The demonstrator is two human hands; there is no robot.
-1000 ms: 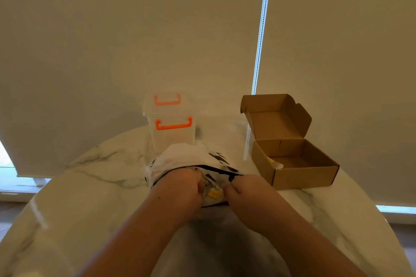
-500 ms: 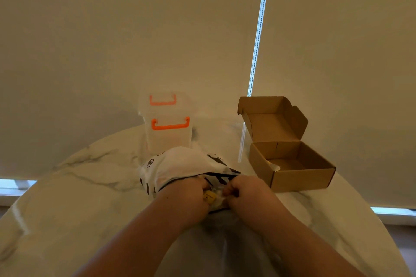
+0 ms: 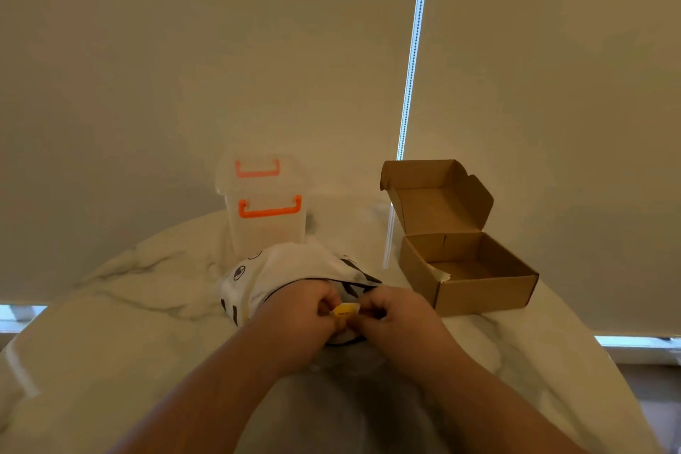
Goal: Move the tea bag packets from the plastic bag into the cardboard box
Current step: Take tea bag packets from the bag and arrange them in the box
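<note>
A white plastic bag (image 3: 294, 265) with black print lies on the marble table, its mouth toward me. My left hand (image 3: 306, 310) and my right hand (image 3: 396, 313) meet at the bag's mouth, both pinching a small yellow and white tea bag packet (image 3: 345, 310) between them. What else the bag holds is hidden. The open brown cardboard box (image 3: 490, 291) stands to the right, lid flipped up at the back, with a pale slip of tape at its near left inner edge.
A clear plastic storage box (image 3: 265, 228) with orange handles stands just behind the bag. The round marble table (image 3: 129, 324) ends close behind both boxes against beige roller blinds, with a bead chain (image 3: 412, 59) hanging between them.
My hands have come together at the bag's mouth and the yellow packet has come up out of the bag, held between both. The view shifted slightly.
</note>
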